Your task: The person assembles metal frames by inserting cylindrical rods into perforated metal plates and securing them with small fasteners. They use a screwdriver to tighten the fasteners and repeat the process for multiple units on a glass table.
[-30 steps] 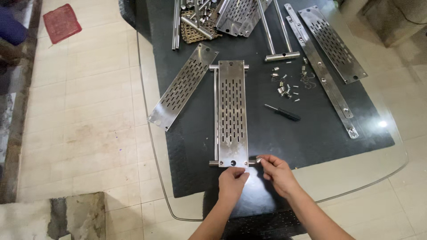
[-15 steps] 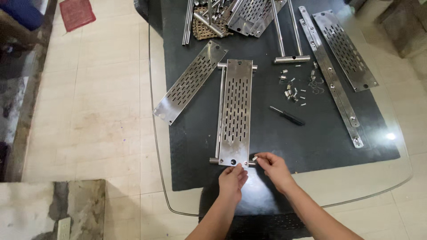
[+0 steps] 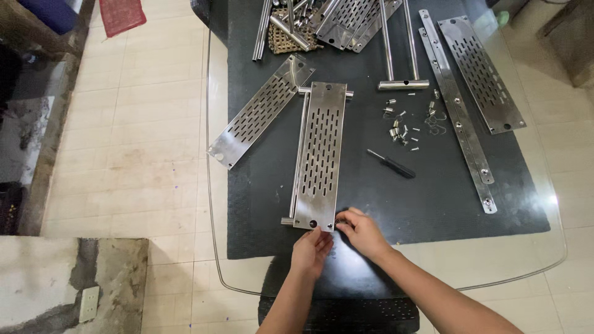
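Hands (image 3: 337,240) at one of four slotted plates (image 3: 320,154)

The slotted plate (image 3: 320,158) is bright polished steel, smooth and glossy; the screws (image 3: 401,132) share that shine; the mat (image 3: 383,198) looks matt black, faintly grained; the tabletop (image 3: 495,260) is clear glossy glass; the screwdriver (image 3: 391,164) has a dark plastic handle.
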